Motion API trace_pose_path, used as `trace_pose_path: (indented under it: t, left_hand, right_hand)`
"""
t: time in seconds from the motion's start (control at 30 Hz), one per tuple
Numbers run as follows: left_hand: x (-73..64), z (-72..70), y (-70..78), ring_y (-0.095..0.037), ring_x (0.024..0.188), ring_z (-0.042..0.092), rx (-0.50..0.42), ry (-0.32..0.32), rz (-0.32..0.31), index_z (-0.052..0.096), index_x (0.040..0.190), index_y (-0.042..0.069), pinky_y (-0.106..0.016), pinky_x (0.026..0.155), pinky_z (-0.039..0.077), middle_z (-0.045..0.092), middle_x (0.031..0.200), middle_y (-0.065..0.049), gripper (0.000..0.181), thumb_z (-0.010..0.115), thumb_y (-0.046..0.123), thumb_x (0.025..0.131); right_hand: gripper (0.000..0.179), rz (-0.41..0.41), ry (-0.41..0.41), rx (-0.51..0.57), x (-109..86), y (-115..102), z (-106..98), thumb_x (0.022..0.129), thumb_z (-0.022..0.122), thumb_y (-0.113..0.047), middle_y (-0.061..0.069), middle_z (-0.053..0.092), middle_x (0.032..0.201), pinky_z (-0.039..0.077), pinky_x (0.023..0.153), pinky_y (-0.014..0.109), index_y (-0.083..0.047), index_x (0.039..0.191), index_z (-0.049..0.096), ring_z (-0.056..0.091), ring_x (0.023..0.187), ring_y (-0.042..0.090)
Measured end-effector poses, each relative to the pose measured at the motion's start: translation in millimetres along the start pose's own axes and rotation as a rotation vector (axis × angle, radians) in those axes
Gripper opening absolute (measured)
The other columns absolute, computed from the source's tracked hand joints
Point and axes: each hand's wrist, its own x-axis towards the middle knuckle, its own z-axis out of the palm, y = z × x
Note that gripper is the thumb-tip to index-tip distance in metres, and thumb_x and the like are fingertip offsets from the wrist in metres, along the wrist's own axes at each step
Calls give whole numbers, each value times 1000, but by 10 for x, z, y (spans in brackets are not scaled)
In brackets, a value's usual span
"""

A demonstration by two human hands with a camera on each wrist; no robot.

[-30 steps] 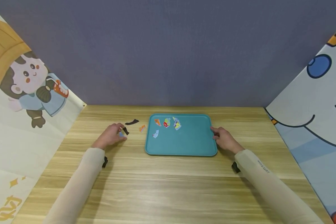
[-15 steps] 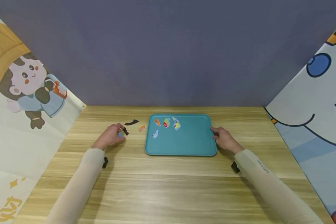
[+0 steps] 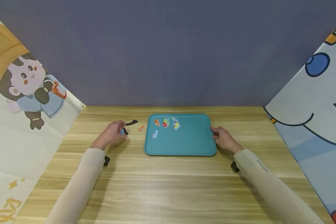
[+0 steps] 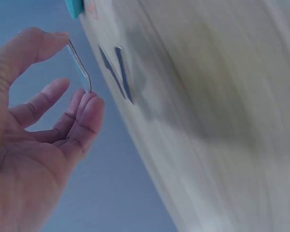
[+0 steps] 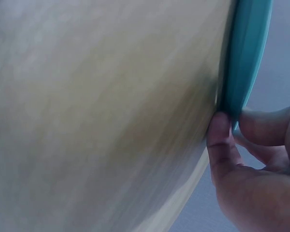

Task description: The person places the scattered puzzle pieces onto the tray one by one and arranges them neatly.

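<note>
My left hand [image 3: 110, 134] pinches a thin light blue puzzle piece [image 3: 122, 132] between thumb and fingertips. In the left wrist view that piece [image 4: 79, 66] appears nearly edge-on, held above the wooden table. Two dark puzzle pieces lie by the hand: a short one [image 3: 125, 131] just past the fingers and a curved one [image 3: 132, 122] farther back. On the right, my right hand [image 3: 224, 138] grips the right rim of a teal tray [image 3: 190, 140]. Its thumb and fingers close on the tray edge [image 5: 247, 53] in the right wrist view.
On the tray's left half lie several printed pieces: an orange one [image 3: 156, 122], a red and yellow-green one [image 3: 166, 122], a purple and yellow one [image 3: 176, 123] and a pale one [image 3: 155, 134]. Another orange piece [image 3: 141, 128] lies on the table left of the tray. A grey wall [image 3: 168, 56] stands behind.
The left hand has moved slightly up and away, taking the light blue piece off the table. The right hand and tray stay in place.
</note>
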Motion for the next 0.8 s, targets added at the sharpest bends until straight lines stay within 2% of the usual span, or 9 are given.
trace_pose_path:
  t: [0.3, 0.53, 0.8]
  left_hand:
    - [46, 18, 250, -27, 90, 49, -14, 19, 69, 47, 115, 1, -36, 70, 44, 46, 107, -16, 48, 66, 13, 73]
    - [102, 74, 398, -26, 91, 48, -4, 26, 134, 48, 114, 2, -36, 73, 42, 47, 108, -16, 48, 68, 13, 71]
    - [163, 165, 659, -25, 88, 48, 6, 12, 198, 52, 110, 1, -34, 71, 43, 48, 104, -13, 45, 68, 13, 70]
  right_hand:
    - [47, 5, -9, 0, -7, -13, -8, 85, 48, 1, 17, 48, 95, 43, 73, 37, 4, 129, 32, 49, 89, 26]
    - [47, 18, -13, -9, -14, -36, -15, 86, 48, -1, 16, 47, 94, 43, 73, 37, 3, 130, 32, 49, 89, 27]
    - [47, 26, -11, -19, -8, -43, -18, 86, 48, -1, 15, 48, 94, 42, 73, 37, 3, 129, 33, 49, 88, 26]
